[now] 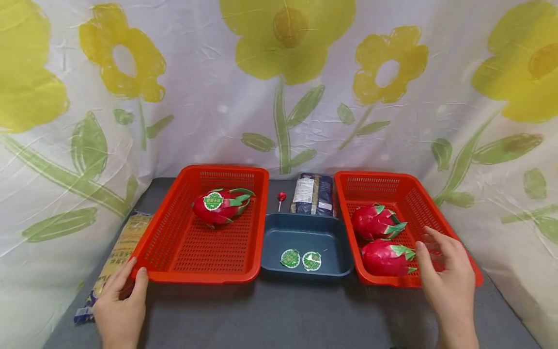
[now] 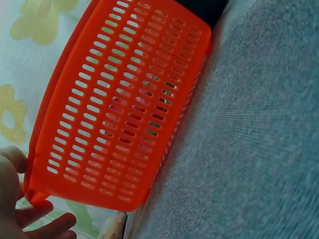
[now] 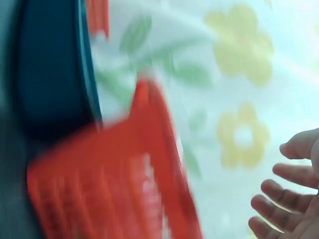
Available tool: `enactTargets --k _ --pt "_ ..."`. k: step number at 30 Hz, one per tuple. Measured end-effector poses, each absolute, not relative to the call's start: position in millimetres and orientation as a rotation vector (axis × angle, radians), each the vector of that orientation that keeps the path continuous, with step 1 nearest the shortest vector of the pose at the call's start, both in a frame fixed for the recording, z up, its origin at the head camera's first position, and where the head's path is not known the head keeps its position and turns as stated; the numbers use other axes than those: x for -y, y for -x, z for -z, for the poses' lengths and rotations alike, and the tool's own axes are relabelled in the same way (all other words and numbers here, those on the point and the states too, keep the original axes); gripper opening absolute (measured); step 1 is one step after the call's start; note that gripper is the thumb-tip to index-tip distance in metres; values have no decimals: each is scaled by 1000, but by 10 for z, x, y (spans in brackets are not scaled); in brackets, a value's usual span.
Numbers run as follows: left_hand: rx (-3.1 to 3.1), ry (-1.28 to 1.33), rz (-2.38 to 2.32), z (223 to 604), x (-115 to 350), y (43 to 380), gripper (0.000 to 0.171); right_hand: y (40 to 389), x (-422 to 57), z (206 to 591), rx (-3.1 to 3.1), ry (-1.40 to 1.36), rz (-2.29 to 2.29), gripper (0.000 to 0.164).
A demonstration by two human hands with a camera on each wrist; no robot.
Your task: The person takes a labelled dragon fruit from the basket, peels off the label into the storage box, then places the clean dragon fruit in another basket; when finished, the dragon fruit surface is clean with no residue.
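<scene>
My left hand [image 1: 121,305] is at the near left corner of the left red basket [image 1: 250,228], gripping the rim between thumb and index finger; its other fingers lie loose in the left wrist view. Inside that basket lies a dragon fruit [image 1: 224,213] with a green and white round sticker [image 1: 213,201]. My right hand [image 1: 451,276], fingers spread and holding nothing, hovers over the right side of the right red basket [image 1: 411,189]. Two dragon fruits, one behind [image 1: 372,222] and one in front [image 1: 383,258], lie in it, with no sticker visible.
Between the baskets stands a dark blue tray [image 1: 305,228] holding two round green stickers [image 1: 301,260]. Behind it are a lollipop [image 1: 281,197] and a dark printed packet [image 1: 314,194]. A long yellow packet [image 1: 124,247] lies left of the left basket. A flowered cloth [image 1: 196,131] hangs behind.
</scene>
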State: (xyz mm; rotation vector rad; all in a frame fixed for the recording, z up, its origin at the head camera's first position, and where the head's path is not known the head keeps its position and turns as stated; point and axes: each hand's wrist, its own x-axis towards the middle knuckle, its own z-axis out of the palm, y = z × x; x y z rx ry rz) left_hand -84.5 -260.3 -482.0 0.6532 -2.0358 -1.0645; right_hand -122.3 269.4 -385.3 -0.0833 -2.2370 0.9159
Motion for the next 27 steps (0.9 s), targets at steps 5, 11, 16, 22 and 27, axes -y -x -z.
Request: enactTargets --k 5,11,16,22,27 --pt "1975 -611 1064 4859 2582 854 36 1346 -2178 3711 2304 -194 -996 44" --pt "1983 -611 1039 4885 2590 859 37 1449 -1559 3577 2394 -442 -1046 46" --pt "1990 -625 1032 4856 2612 869 38 1606 -1035 3435 2387 -670 -1096 46" --pt "1988 -585 1046 4851 2599 875 38 2073 -476 3450 2500 -852 -1076 38" --pt "1992 -566 1029 4887 2584 849 38 2562 -139 3685 2675 -921 -1029 38"
